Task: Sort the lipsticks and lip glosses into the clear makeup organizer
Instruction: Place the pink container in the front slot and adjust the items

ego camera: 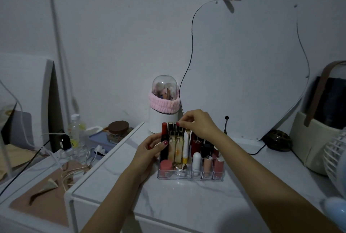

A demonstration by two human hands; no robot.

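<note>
A clear makeup organizer (189, 177) stands on the white marble-look table, filled with several upright lipsticks and lip glosses. My left hand (149, 150) grips its left side, thumb against a tall red-capped black lip gloss (164, 140). My right hand (198, 123) reaches over the back row and pinches the top of a tall black-and-gold tube (179, 129). A white and yellow tube (186, 147), dark red lipsticks (196, 145), a white balm stick (196, 159) and pink glosses (218, 165) fill the other slots. A pink round jar (165, 165) sits at front left.
A white brush holder with a clear dome and pink band (163, 105) stands behind the organizer. A wavy mirror (247, 60) leans on the wall. A cream bag (318, 135) and white fan (335, 157) are at right. Bottle (75, 131), jar and cables lie at left.
</note>
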